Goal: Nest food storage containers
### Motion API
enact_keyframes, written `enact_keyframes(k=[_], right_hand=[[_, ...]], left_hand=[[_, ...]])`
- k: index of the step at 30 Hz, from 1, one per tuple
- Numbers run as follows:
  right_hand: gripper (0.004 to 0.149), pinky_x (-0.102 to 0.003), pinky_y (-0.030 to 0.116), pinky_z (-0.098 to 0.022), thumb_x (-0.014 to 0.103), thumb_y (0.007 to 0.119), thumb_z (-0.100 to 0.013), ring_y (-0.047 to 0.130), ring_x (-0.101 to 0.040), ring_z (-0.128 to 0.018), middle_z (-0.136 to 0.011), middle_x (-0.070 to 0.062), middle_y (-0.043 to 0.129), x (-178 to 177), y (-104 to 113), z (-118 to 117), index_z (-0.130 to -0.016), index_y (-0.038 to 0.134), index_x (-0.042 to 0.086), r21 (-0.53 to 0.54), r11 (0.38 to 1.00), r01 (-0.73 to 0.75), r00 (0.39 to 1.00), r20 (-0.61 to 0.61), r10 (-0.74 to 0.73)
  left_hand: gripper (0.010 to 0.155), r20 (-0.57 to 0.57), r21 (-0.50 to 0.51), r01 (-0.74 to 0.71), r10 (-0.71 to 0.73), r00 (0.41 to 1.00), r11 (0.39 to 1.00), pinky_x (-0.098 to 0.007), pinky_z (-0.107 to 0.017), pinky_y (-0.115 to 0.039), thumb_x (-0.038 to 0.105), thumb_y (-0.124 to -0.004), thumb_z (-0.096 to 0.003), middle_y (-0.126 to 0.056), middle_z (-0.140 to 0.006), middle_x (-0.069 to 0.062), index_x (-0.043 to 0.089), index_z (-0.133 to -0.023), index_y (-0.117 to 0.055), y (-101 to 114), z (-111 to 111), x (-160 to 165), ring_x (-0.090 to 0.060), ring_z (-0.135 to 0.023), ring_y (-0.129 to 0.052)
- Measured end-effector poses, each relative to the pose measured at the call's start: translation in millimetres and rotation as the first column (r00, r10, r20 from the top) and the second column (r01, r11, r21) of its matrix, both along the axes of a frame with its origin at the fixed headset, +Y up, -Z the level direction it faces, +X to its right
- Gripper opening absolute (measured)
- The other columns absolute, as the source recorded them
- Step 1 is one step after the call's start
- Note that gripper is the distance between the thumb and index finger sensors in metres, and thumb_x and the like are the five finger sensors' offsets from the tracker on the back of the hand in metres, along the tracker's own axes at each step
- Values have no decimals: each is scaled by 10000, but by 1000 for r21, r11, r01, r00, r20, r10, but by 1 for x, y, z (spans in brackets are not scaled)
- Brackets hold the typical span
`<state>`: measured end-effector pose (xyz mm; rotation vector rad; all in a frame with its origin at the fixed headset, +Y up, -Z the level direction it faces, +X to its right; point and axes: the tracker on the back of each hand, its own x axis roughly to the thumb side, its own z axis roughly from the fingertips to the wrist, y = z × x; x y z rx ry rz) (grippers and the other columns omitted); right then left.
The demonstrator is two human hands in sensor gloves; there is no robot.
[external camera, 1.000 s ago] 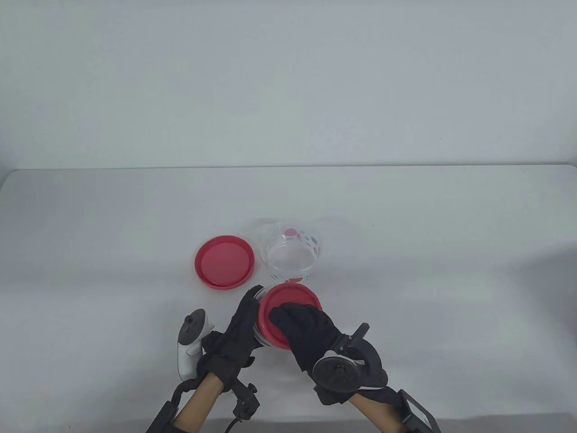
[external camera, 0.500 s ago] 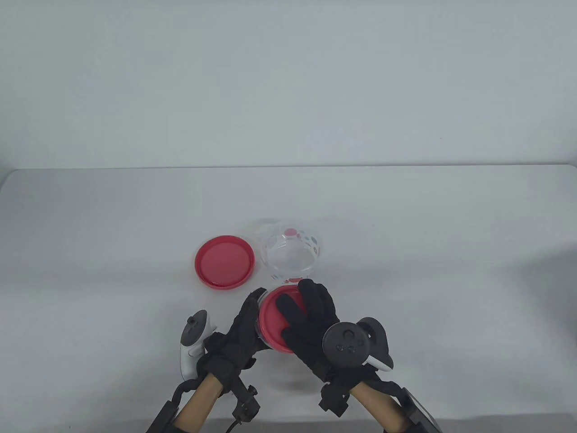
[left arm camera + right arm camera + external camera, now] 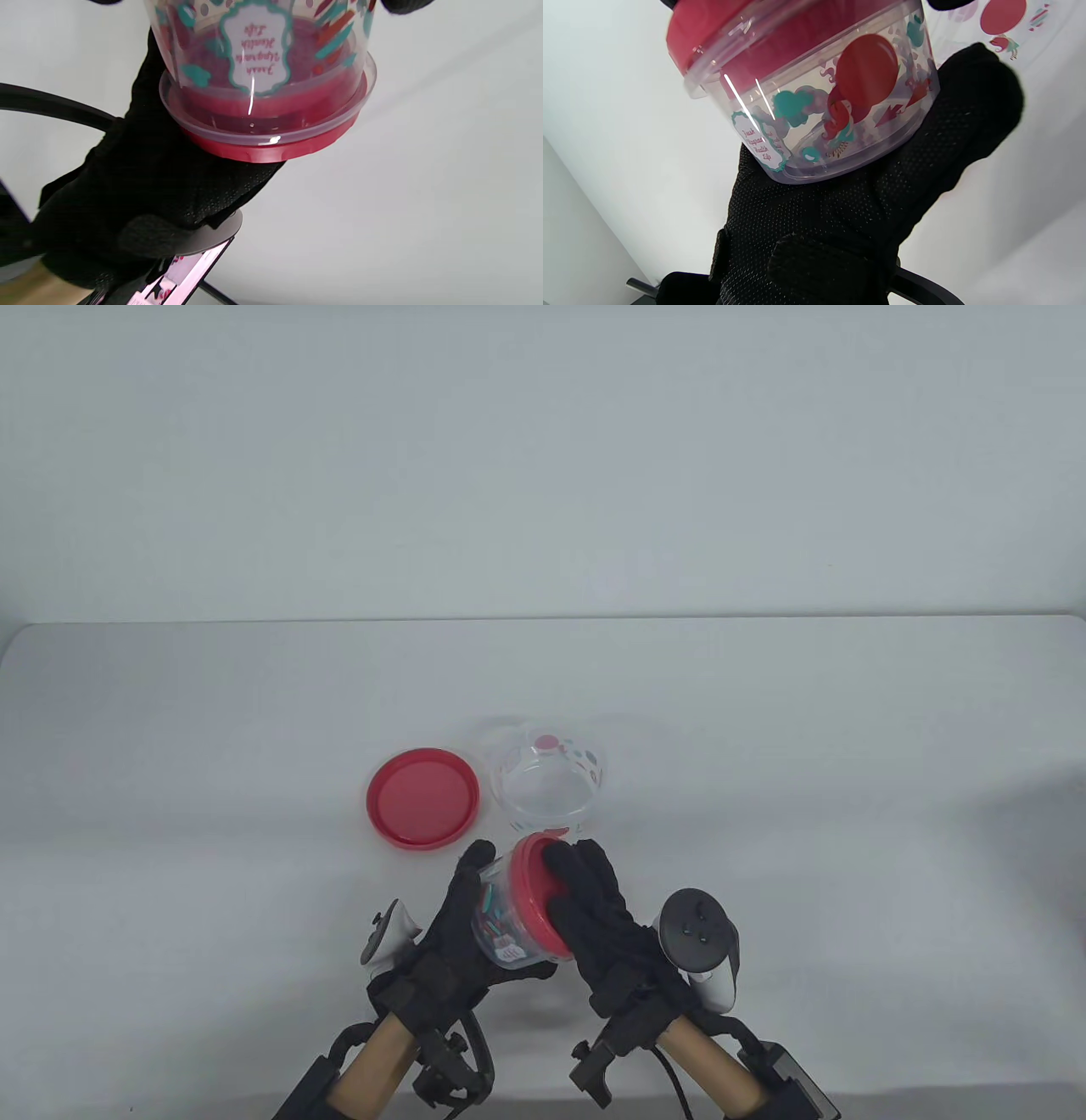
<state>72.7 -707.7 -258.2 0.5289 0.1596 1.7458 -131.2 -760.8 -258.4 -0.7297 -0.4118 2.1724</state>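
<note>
A small clear printed container (image 3: 502, 923) with a red lid (image 3: 536, 899) is held tilted on its side above the table. My left hand (image 3: 462, 912) grips its clear body from the base side. My right hand (image 3: 585, 899) covers the red lid with its palm and fingers. In the left wrist view the container (image 3: 263, 63) and its lid (image 3: 271, 148) rest against my right glove (image 3: 148, 178). In the right wrist view the container (image 3: 823, 106) sits in my left glove (image 3: 865, 212). A larger clear container (image 3: 547, 785) stands open behind, with its loose red lid (image 3: 422, 796) beside it.
The white table (image 3: 806, 780) stretches wide to both sides, with a far edge against a white wall. The larger container also shows in the top right corner of the right wrist view (image 3: 1005, 17).
The small container has been lifted off the table and tipped on its side, lid toward the right. My right hand has rolled over, its tracker swinging right. My left hand now wraps the body.
</note>
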Motion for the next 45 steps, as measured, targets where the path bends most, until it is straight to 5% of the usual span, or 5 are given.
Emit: enact_keyframes(k=[18,26,30,38,45], right_hand=[[604,-655,256,-689,468,555,-642,121,-450,-1028,-1181,-124,73,8,19,-9,-1169,339,265,323,937,-131,951,-226,210],[633,-681,192,-644,523,502,-653,104,-498,-1006,-1193,-229,169,13,32,-5,-1171,392,175,298,944,-139,961,-189,201],[774,-680,119,-621,574,459,-634,13,-504,-969,-1144,-225,48,5,25,3,-1121,76,110,147,987,-66,978,-187,93],[736,-660,155,-661,592,426,-625,42,-460,-1007,-1168,-159,48,-3,26,7,-1145,111,177,416,877,-242,933,-147,327],[763,-714,389,-596,605,398,-628,230,-569,-965,-1138,-277,138,6,12,4,-1144,138,107,87,975,-206,979,9,206]], left_hand=[[762,171,-75,33,-20,985,997,-588,-594,-726,655,-230,-677,-176,-1213,-368,218,-1207,101,7,3,-9,-674,-956,-518],[786,223,-94,12,10,975,995,-591,-632,-690,660,-212,-673,-117,-1204,-368,183,-1166,171,5,5,-2,-670,-968,-497],[783,136,60,211,-218,966,976,-610,-652,-656,663,-246,-672,-76,-1204,-339,211,-1159,167,14,4,-6,-670,-989,-445],[786,207,-48,138,-125,970,989,-606,-613,-693,649,-228,-677,-121,-1198,-369,166,-1174,142,7,6,-8,-690,-950,-487],[806,-6,176,373,-378,926,911,-653,-732,-508,691,-340,-642,76,-1195,-243,316,-1100,208,20,7,-7,-644,-1050,-249]])
